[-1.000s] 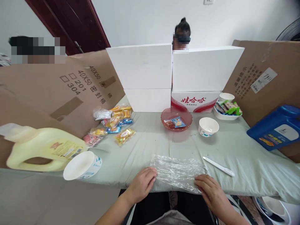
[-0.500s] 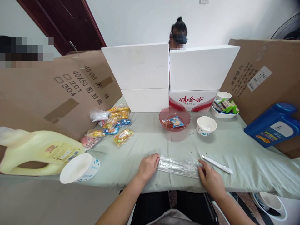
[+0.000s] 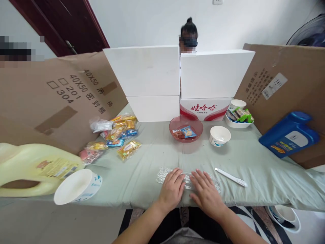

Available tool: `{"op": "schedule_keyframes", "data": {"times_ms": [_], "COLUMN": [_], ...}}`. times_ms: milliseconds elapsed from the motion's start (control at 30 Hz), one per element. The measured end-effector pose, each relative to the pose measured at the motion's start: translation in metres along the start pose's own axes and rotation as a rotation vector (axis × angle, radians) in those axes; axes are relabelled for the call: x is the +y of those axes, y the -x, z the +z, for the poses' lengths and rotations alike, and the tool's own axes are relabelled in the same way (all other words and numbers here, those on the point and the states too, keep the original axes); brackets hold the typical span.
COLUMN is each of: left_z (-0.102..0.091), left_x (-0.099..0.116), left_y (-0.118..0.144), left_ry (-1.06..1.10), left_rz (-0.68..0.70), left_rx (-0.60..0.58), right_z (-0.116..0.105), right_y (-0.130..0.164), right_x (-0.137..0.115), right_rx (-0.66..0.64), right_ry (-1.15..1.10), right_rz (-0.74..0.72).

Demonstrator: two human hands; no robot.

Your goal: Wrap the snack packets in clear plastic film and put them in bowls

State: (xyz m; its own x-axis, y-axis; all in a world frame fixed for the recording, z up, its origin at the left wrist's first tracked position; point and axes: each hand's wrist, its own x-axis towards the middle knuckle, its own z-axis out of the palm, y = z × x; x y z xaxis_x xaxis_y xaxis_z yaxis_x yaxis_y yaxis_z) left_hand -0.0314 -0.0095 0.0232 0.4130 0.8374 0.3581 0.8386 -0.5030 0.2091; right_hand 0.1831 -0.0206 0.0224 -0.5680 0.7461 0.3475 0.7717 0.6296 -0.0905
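Note:
A crinkled strip of clear plastic film [image 3: 162, 175] lies crosswise on the cloth near the table's front edge. My left hand [image 3: 173, 186] rests flat on its left half, fingers stretched out and pointing away from me. Beside it my right hand [image 3: 206, 189] presses on the right half with fingers spread and thumb apart. Both palms cover much of the film's middle. To the right of the film is a white utility knife [image 3: 231, 177]. Beyond the hands stands a pink glass bowl [image 3: 174, 135] with two small snack packets [image 3: 188, 131] in it.
A white paper bowl [image 3: 220, 136] is right of the glass bowl. Wrapped snacks [image 3: 122, 130] lie left; a paper tub [image 3: 78, 186] tilts near a yellow jug [image 3: 50, 169]. A blue bottle [image 3: 289, 135] leans right. White boxes [image 3: 152, 74] stand ahead, a person [image 3: 189, 34] behind them.
Both hands have moved from the film's ends toward its middle, and the fingers have gone from pinching to lying flat on it. The view has turned slightly right.

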Motion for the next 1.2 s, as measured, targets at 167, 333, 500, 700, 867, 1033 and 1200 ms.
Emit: {"op": "schedule_keyframes", "data": {"times_ms": [167,333,500,700,867,1033,1200], "left_z": [0.019,0.006,-0.009,-0.007,0.007,0.013,0.016], "left_x": [-0.028,-0.073,-0.035,0.032,0.025,0.02,0.022], "left_y": [0.017,0.032,0.03,0.009,0.002,0.008,0.011], "left_ry": [-0.103,-0.174,-0.076,0.216,0.262,0.382,0.453], "left_rz": [-0.096,-0.242,-0.336,-0.149,0.06,0.301,0.096], "left_rx": [-0.173,-0.151,0.041,-0.076,-0.167,-0.078,0.088], "right_z": [0.02,0.014,0.005,-0.023,-0.054,-0.064,-0.037], "right_y": [0.012,0.051,0.081,0.084,0.074,0.046,-0.007], "right_x": [0.001,0.015,0.019,0.017,0.008,-0.011,-0.018], "right_rx": [-0.132,-0.045,0.041,0.089,0.129,0.166,0.157], "right_ry": [0.059,0.147,0.13,0.001,-0.106,-0.493,-0.678], "right_rz": [0.034,0.126,0.059,-0.065,-0.175,-0.152,0.172]}}
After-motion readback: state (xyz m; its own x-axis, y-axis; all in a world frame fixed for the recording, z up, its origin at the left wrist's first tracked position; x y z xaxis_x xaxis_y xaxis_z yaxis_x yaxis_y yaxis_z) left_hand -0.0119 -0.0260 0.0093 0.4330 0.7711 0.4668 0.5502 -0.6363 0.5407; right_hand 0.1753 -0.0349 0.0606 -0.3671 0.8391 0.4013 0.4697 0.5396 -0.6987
